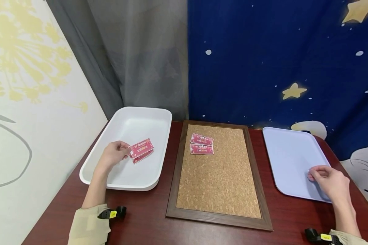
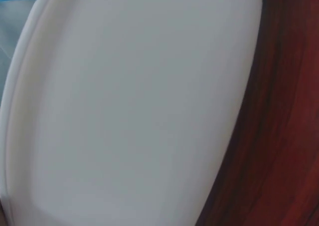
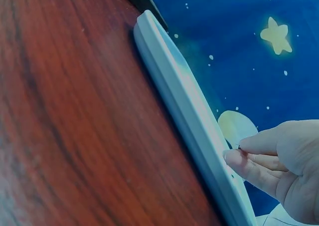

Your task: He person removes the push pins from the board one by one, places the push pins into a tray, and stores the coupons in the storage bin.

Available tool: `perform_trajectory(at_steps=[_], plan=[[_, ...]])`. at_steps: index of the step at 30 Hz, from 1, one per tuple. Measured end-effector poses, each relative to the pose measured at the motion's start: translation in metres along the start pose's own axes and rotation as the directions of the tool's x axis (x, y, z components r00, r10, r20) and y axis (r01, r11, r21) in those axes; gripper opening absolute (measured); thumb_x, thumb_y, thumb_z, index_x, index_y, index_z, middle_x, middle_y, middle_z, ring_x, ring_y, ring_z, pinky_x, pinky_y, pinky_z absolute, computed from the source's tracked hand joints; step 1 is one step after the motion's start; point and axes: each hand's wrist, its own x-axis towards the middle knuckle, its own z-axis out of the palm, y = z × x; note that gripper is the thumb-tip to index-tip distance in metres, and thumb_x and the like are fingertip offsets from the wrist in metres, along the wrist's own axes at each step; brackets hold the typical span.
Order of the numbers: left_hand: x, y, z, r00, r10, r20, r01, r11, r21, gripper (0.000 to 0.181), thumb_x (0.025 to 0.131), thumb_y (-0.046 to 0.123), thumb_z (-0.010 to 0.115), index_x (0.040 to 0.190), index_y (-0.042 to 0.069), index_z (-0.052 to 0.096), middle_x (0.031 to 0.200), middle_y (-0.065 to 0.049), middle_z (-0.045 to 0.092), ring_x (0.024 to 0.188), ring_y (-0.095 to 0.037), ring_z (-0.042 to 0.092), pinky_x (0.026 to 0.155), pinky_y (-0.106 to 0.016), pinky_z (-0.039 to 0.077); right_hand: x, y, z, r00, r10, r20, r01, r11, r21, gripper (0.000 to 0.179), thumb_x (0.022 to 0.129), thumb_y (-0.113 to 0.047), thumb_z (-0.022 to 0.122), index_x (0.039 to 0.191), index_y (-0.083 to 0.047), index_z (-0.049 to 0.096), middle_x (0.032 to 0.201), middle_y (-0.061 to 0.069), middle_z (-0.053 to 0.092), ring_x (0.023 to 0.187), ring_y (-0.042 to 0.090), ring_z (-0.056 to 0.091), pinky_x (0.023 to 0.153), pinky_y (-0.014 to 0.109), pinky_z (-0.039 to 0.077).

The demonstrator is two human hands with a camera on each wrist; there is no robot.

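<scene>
Starry blue curtain (image 1: 233, 68) and gray drape (image 1: 153, 68) back the dark red table (image 1: 141, 217), where your left hand (image 1: 113, 154) pinches a red coupon (image 1: 141, 147) over the white tub (image 1: 141, 126) by the table's left edge. Another coupon (image 1: 142, 156) shows beneath; whether it is held cannot be told. Between your hands, past the tub's raised wall, lies a framed corkboard (image 1: 217, 183), two more coupons (image 1: 201, 149) near its upper left corner. Your right hand (image 1: 332, 180) pinches a tiny object (image 3: 239, 147) over the pale blue tray's (image 1: 282, 153) lower right corner.
</scene>
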Motion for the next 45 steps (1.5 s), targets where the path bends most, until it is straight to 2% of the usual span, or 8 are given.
perform_trajectory(at_steps=[3, 5, 11, 18, 23, 28, 36, 45], plan=[[0.000, 0.000, 0.000, 0.999, -0.030, 0.013, 0.030, 1.000, 0.010, 0.025, 0.099, 0.012, 0.059, 0.112, -0.010, 0.060, 0.082, -0.011, 0.063, 0.080, -0.028, 0.062, 0.067, -0.030, 0.044, -0.002, 0.003, 0.001, 1.000, -0.005, 0.007, 0.005, 1.000, 0.011, 0.031, 0.100, -0.019, 0.060, 0.104, 0.011, 0.067, 0.079, 0.017, 0.074, 0.072, -0.007, 0.050, 0.083, 0.055, 0.031], [0.000, -0.001, 0.001, 0.999, -0.045, 0.017, 0.045, 0.999, 0.011, 0.025, 0.098, 0.012, 0.060, 0.111, -0.010, 0.061, 0.080, -0.010, 0.063, 0.078, -0.026, 0.061, 0.067, -0.032, 0.042, -0.002, 0.006, 0.002, 1.000, -0.003, 0.014, 0.002, 1.000, 0.015, 0.031, 0.101, -0.020, 0.060, 0.105, 0.010, 0.067, 0.076, 0.015, 0.073, 0.067, -0.019, 0.038, 0.080, 0.051, 0.032], [0.001, -0.006, 0.001, 0.997, -0.079, 0.020, 0.079, 0.997, 0.028, 0.027, 0.098, 0.013, 0.061, 0.111, -0.011, 0.060, 0.077, -0.008, 0.061, 0.072, -0.020, 0.056, 0.066, -0.032, 0.042, -0.003, 0.011, 0.006, 1.000, -0.028, 0.004, 0.028, 1.000, -0.007, 0.029, 0.099, -0.019, 0.063, 0.102, 0.009, 0.069, 0.075, 0.014, 0.072, 0.057, -0.007, 0.049, 0.072, 0.040, 0.033], [0.001, -0.009, 0.000, 0.994, -0.112, 0.021, 0.110, 0.992, 0.067, 0.027, 0.098, 0.014, 0.061, 0.110, -0.010, 0.059, 0.077, -0.009, 0.060, 0.072, -0.020, 0.056, 0.065, -0.033, 0.041, -0.002, 0.014, 0.010, 1.000, -0.028, -0.002, 0.028, 1.000, 0.014, 0.028, 0.098, -0.016, 0.062, 0.101, 0.011, 0.068, 0.073, 0.015, 0.071, 0.054, -0.004, 0.052, 0.079, 0.052, 0.033], [0.000, -0.010, -0.001, 0.991, -0.134, 0.026, 0.130, 0.986, 0.103, 0.026, 0.097, 0.014, 0.061, 0.109, -0.009, 0.059, 0.079, -0.010, 0.061, 0.071, -0.020, 0.054, 0.067, -0.035, 0.040, -0.001, 0.015, 0.010, 1.000, -0.009, 0.001, 0.009, 1.000, 0.009, 0.027, 0.098, -0.017, 0.063, 0.101, 0.010, 0.068, 0.072, 0.014, 0.071, 0.055, -0.003, 0.052, 0.076, 0.049, 0.032], [0.000, -0.010, -0.001, 0.989, -0.143, 0.038, 0.139, 0.985, 0.106, 0.026, 0.097, 0.013, 0.061, 0.110, -0.009, 0.059, 0.083, -0.014, 0.062, 0.073, -0.021, 0.056, 0.066, -0.034, 0.040, -0.001, 0.015, 0.009, 1.000, 0.009, 0.010, -0.009, 1.000, 0.008, 0.026, 0.097, -0.016, 0.066, 0.099, 0.010, 0.068, 0.073, 0.014, 0.071, 0.056, -0.004, 0.051, 0.078, 0.052, 0.033], [0.000, -0.011, -0.001, 0.991, -0.134, 0.029, 0.132, 0.989, 0.073, 0.028, 0.097, 0.013, 0.062, 0.112, -0.010, 0.058, 0.084, -0.014, 0.064, 0.074, -0.022, 0.060, 0.064, -0.032, 0.042, 0.001, 0.015, 0.007, 0.999, 0.036, 0.027, -0.036, 0.999, 0.002, 0.029, 0.098, -0.019, 0.066, 0.103, 0.010, 0.068, 0.076, 0.015, 0.072, 0.057, -0.001, 0.053, 0.072, 0.041, 0.034], [-0.002, -0.008, -0.004, 0.994, -0.108, -0.004, 0.108, 0.990, 0.088, 0.029, 0.097, 0.014, 0.060, 0.114, -0.009, 0.058, 0.085, -0.015, 0.064, 0.073, -0.020, 0.055, 0.063, -0.032, 0.043, -0.003, 0.011, 0.001, 0.998, 0.058, 0.039, -0.059, 0.998, 0.016, 0.035, 0.100, -0.025, 0.062, 0.108, 0.009, 0.066, 0.082, 0.016, 0.073, 0.058, 0.002, 0.056, 0.063, 0.028, 0.035]])
